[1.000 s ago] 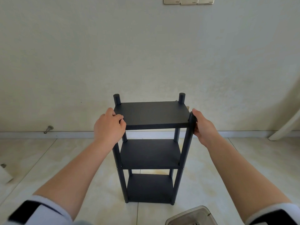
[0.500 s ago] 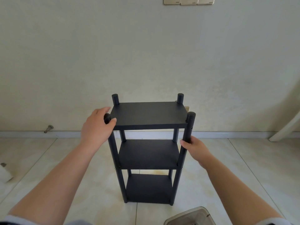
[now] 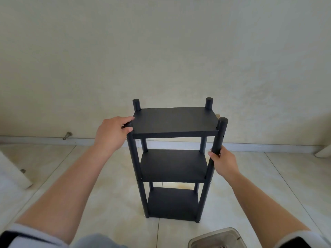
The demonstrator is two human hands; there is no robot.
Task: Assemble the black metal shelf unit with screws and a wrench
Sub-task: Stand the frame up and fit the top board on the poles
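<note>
The black metal shelf unit (image 3: 174, 122) stands upright on the tiled floor in front of the wall, with three shelves between four round posts. My left hand (image 3: 112, 132) grips the top of the front left post, its fingers curled round it beside the top shelf. My right hand (image 3: 223, 162) grips the front right post (image 3: 220, 133) lower down, between the top shelf and the middle shelf (image 3: 174, 165). No screws or wrench are in either hand.
A clear plastic container (image 3: 216, 238) sits on the floor at the bottom right, near my right arm. A white object (image 3: 12, 173) lies at the left edge. A doorstop (image 3: 67, 135) sticks out of the skirting board on the left.
My right hand slid from the top of the front right post down to below the top shelf. My left hand shifted slightly left on the front left post's top.
</note>
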